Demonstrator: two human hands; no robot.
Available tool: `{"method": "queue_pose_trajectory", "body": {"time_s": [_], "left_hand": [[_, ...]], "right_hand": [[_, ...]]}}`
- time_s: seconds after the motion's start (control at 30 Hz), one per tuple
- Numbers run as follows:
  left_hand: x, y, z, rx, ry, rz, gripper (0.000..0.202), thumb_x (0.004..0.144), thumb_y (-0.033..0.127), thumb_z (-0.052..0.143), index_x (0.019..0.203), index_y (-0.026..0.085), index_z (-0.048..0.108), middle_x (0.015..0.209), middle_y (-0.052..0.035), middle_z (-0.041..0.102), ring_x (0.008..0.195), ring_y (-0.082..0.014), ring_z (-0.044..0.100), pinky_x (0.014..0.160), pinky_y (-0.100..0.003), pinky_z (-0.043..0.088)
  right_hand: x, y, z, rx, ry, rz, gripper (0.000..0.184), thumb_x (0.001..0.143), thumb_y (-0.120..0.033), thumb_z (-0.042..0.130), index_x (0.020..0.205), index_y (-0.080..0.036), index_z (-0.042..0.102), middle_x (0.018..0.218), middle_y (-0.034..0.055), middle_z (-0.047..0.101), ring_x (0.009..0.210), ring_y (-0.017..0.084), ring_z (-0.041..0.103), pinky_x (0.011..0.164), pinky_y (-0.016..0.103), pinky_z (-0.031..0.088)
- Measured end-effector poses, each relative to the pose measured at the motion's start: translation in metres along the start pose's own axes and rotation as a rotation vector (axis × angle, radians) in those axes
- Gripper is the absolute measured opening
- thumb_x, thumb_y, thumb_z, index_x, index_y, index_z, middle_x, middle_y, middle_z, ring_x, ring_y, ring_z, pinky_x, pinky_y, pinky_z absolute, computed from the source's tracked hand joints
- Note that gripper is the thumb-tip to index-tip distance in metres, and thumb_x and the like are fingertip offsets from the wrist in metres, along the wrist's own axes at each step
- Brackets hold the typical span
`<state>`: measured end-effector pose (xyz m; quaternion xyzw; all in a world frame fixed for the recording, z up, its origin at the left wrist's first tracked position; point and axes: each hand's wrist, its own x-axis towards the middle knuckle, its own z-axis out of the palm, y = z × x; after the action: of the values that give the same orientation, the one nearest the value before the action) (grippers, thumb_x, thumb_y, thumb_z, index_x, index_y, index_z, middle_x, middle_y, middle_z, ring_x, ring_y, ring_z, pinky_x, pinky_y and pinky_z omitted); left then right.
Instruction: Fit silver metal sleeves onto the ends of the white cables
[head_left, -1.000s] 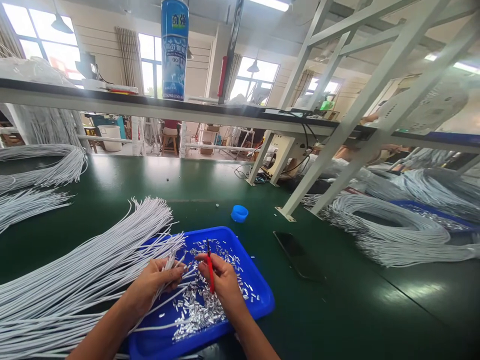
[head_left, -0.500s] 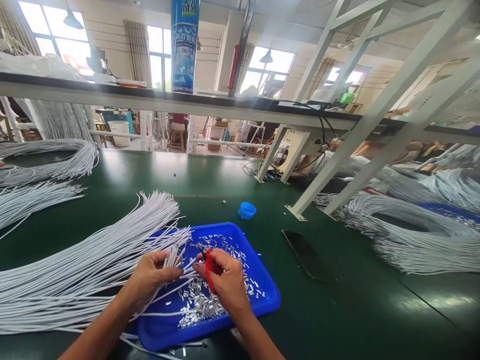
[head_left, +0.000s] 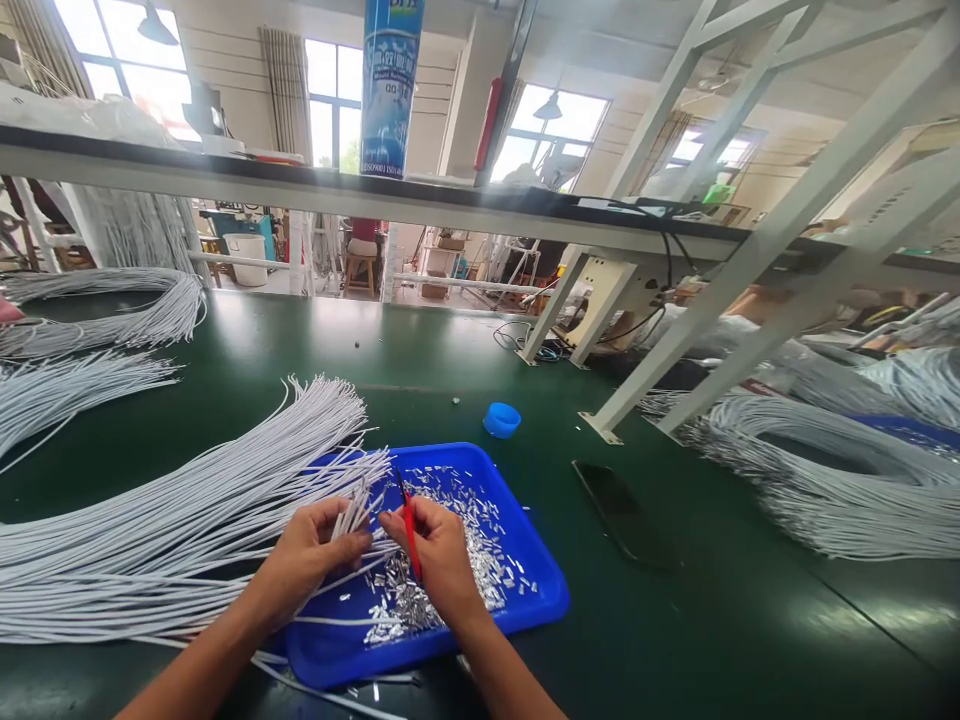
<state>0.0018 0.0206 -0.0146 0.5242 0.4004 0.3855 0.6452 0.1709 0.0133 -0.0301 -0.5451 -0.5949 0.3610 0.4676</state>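
My left hand (head_left: pixel 307 556) is closed round a small bunch of white cords (head_left: pixel 358 512), whose ends fan up over the blue tray (head_left: pixel 534 605). My right hand (head_left: pixel 439 555) is closed on a thin red tool (head_left: pixel 409 528), its tip pointing up beside the cord ends. Both hands hover over the tray, which is strewn with several small silver metal tubes (head_left: pixel 420 600). A large fan of long white cords (head_left: pixel 172 510) lies on the green table to the left, running under my left wrist.
A black phone (head_left: pixel 622 512) lies right of the tray, a blue cap (head_left: pixel 502 419) behind it. More white cord bundles (head_left: pixel 840 480) lie at right and at far left (head_left: pixel 97 320). White frame legs (head_left: pixel 600 425) stand on the table; a shelf with a blue can (head_left: pixel 390 90) runs above.
The view has drifted a little. The red tool in my right hand has turned from lying across the fingers to pointing upright. My left hand keeps its hold on the cord ends.
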Motion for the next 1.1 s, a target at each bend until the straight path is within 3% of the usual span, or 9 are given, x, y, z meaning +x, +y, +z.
{"method": "queue_pose_trajectory", "body": {"time_s": [0.17, 0.3, 0.6, 0.67, 0.8, 0.9, 1.0, 1.1], "left_hand": [[0.006, -0.006, -0.001, -0.079, 0.086, -0.067, 0.030, 0.065, 0.038, 0.073, 0.077, 0.012, 0.066, 0.052, 0.0060, 0.042, 0.048, -0.0061, 0.028, 0.046, -0.020, 0.019], [0.008, -0.003, -0.003, -0.116, 0.143, -0.075, 0.032, 0.060, 0.039, 0.076, 0.075, 0.012, 0.066, 0.053, 0.0055, 0.043, 0.047, -0.0057, 0.027, 0.046, -0.020, 0.018], [0.007, -0.001, 0.000, 0.001, 0.108, -0.001, 0.033, 0.067, 0.044, 0.069, 0.079, 0.013, 0.066, 0.049, 0.0079, 0.035, 0.045, -0.0064, 0.021, 0.044, -0.020, 0.016], [0.007, 0.000, 0.002, 0.064, 0.144, 0.017, 0.033, 0.067, 0.045, 0.068, 0.079, 0.014, 0.067, 0.048, 0.0070, 0.039, 0.045, -0.0069, 0.025, 0.044, -0.020, 0.019], [0.007, 0.002, 0.004, 0.239, 0.233, 0.124, 0.030, 0.068, 0.044, 0.068, 0.075, 0.015, 0.069, 0.060, 0.0001, 0.056, 0.058, -0.0131, 0.045, 0.056, -0.022, 0.035], [0.007, 0.004, 0.005, 0.285, 0.268, 0.160, 0.029, 0.066, 0.045, 0.069, 0.072, 0.016, 0.070, 0.064, -0.0018, 0.060, 0.064, -0.0169, 0.050, 0.060, -0.023, 0.037], [0.007, 0.004, 0.006, 0.200, 0.261, 0.124, 0.032, 0.063, 0.046, 0.070, 0.071, 0.016, 0.069, 0.059, 0.0001, 0.056, 0.057, -0.0138, 0.044, 0.053, -0.022, 0.033], [0.006, 0.003, 0.006, 0.084, 0.200, 0.043, 0.036, 0.063, 0.049, 0.069, 0.073, 0.014, 0.066, 0.051, 0.0052, 0.043, 0.046, -0.0081, 0.027, 0.045, -0.021, 0.020]], "right_hand": [[-0.006, -0.009, -0.016, -0.180, -0.045, -0.053, 0.023, 0.075, -0.040, 0.059, 0.072, -0.018, 0.053, 0.068, -0.0022, 0.052, 0.060, 0.012, 0.046, 0.054, 0.021, 0.036], [-0.011, -0.007, -0.022, -0.361, -0.170, -0.047, 0.032, 0.074, -0.038, 0.059, 0.054, -0.018, 0.045, 0.054, -0.0050, 0.043, 0.051, 0.010, 0.037, 0.047, 0.021, 0.026], [-0.013, 0.001, -0.017, -0.297, -0.211, -0.088, 0.036, 0.072, -0.030, 0.060, 0.046, -0.017, 0.039, 0.050, -0.0054, 0.041, 0.049, 0.008, 0.035, 0.046, 0.020, 0.025], [-0.013, 0.001, -0.018, -0.304, -0.223, -0.073, 0.037, 0.073, -0.030, 0.059, 0.046, -0.017, 0.038, 0.050, -0.0054, 0.040, 0.049, 0.008, 0.035, 0.046, 0.020, 0.025], [-0.012, 0.003, -0.018, -0.394, -0.210, -0.096, 0.037, 0.074, -0.032, 0.059, 0.047, -0.018, 0.038, 0.051, -0.0051, 0.041, 0.049, 0.009, 0.036, 0.046, 0.021, 0.023], [-0.011, 0.006, -0.017, -0.475, -0.197, -0.146, 0.037, 0.075, -0.035, 0.059, 0.048, -0.018, 0.040, 0.052, -0.0047, 0.043, 0.048, 0.009, 0.036, 0.046, 0.021, 0.022], [-0.011, 0.007, -0.017, -0.503, -0.205, -0.161, 0.035, 0.075, -0.037, 0.059, 0.050, -0.018, 0.042, 0.054, -0.0043, 0.046, 0.049, 0.009, 0.038, 0.047, 0.021, 0.024], [-0.010, 0.008, -0.017, -0.479, -0.226, -0.160, 0.033, 0.076, -0.035, 0.057, 0.052, -0.018, 0.043, 0.056, -0.0036, 0.047, 0.052, 0.010, 0.041, 0.049, 0.021, 0.026]]}}
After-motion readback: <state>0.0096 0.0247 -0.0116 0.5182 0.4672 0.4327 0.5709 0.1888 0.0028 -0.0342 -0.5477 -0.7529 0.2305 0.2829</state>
